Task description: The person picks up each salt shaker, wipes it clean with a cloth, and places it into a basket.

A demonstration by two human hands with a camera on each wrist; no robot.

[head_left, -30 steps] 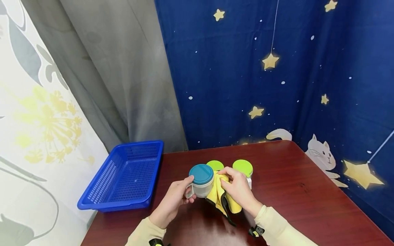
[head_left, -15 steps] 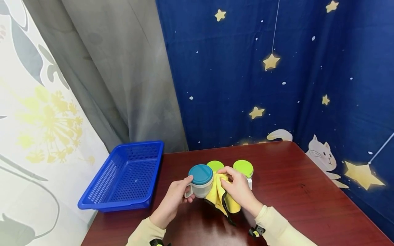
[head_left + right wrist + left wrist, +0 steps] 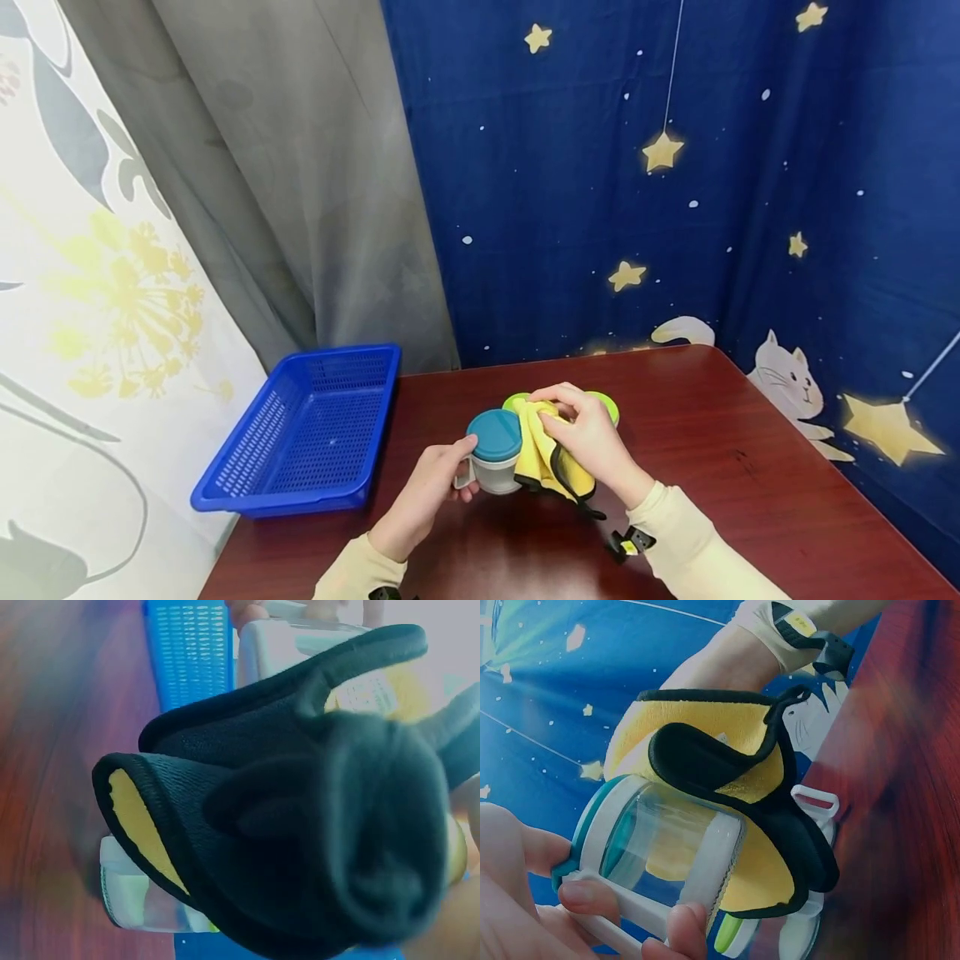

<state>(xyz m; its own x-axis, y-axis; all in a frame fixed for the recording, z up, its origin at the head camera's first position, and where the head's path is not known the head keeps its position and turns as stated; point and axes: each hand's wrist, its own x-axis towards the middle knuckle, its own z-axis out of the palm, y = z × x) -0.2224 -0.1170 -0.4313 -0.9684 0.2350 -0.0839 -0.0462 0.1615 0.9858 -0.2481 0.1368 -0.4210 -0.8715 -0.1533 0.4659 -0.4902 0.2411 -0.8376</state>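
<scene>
My left hand (image 3: 429,490) grips the white handle of a clear jar (image 3: 498,477) with a teal lid (image 3: 493,433), held over the table. The thumb rests at the lid's edge. My right hand (image 3: 592,440) pinches a yellow cloth (image 3: 534,454) with black edging and holds it against the jar's right side. In the left wrist view the cloth (image 3: 761,870) drapes behind the jar's see-through wall. Its dark side (image 3: 247,802) fills much of the right wrist view and hides most of the right hand there.
Two jars with green lids, one left (image 3: 513,402) and one right (image 3: 604,405), stand behind the right hand, partly hidden. A blue perforated basket (image 3: 288,504) sits at the table's left. The reddish-brown table (image 3: 712,450) meets curtains at its back edge.
The teal-lidded jar has shifted slightly right and towards me. My right hand has moved right and farther away with the cloth, and covers more of the green-lidded jars.
</scene>
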